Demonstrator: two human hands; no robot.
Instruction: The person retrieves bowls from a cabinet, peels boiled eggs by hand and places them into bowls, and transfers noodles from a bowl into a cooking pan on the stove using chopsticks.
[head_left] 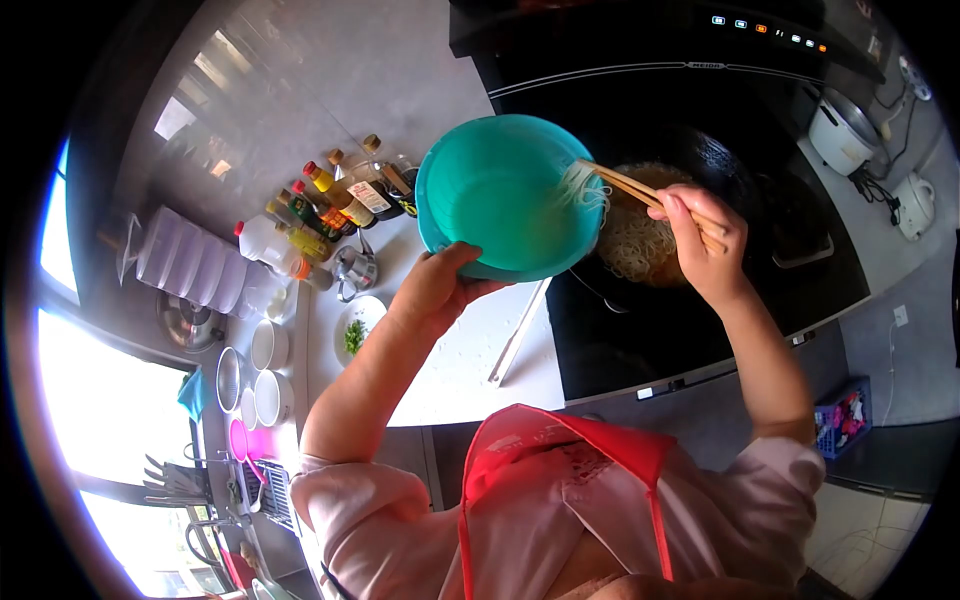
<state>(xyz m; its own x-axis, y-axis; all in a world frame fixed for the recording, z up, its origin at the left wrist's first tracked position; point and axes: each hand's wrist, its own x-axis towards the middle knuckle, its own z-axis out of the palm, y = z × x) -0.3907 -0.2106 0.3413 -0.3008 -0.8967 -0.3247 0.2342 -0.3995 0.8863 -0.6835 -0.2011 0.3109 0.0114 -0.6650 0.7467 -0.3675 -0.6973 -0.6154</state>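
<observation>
My left hand [440,285] grips the lower rim of a teal bowl [490,190], which is tilted beside the wok [715,160]. In my right hand [710,240] is a pair of wooden chopsticks [630,184]. Their tips meet the bowl's right rim, where a few pale noodles [582,190] hang. More noodles [642,250] lie in brownish liquid inside the dark wok. The bowl covers part of the wok's left side, and whatever lies at the bowl's bottom is unclear.
A long-handled utensil [520,335] lies on the white counter [460,375] near a plate of chopped greens [355,335]. Sauce bottles [330,200] and a small metal pot [355,268] stand along the wall. White bowls [272,398] are at left; a rice cooker [840,130] is at right.
</observation>
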